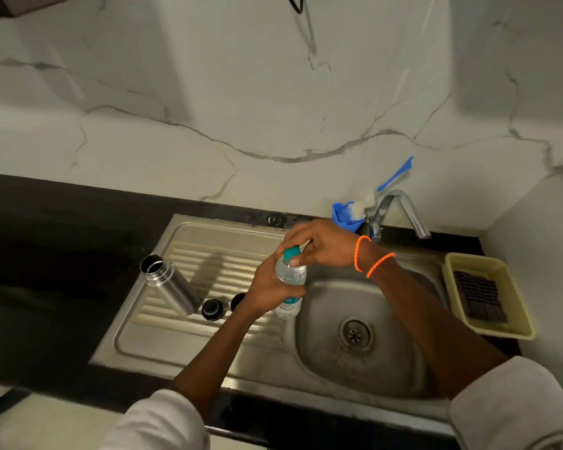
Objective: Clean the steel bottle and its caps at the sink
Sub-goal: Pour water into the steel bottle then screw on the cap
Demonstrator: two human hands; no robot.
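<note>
Meanwhile the open cylindrical steel bottle (169, 284) stood on the ribbed drainboard (208, 254), left of our hands. Our left hand (270, 287) gripped a clear plastic water bottle (290, 280); our right hand (322, 245) pinched its teal cap (291, 253).

White marble-veined wall (273, 92) behind a black countertop (62, 254), dim light overall.

1. Steel bottle (169, 284) is standing uncapped on the ribbed drainboard (208, 254), mouth open, brushed silver, appearing to lean toward 11 o'clock.
2. Black cap (212, 308) is sitting just beside the bottle's base, at its 3 o'clock.
3. Second dark cap (237, 301) is lying further toward 3 o'clock, partly hidden.
</note>
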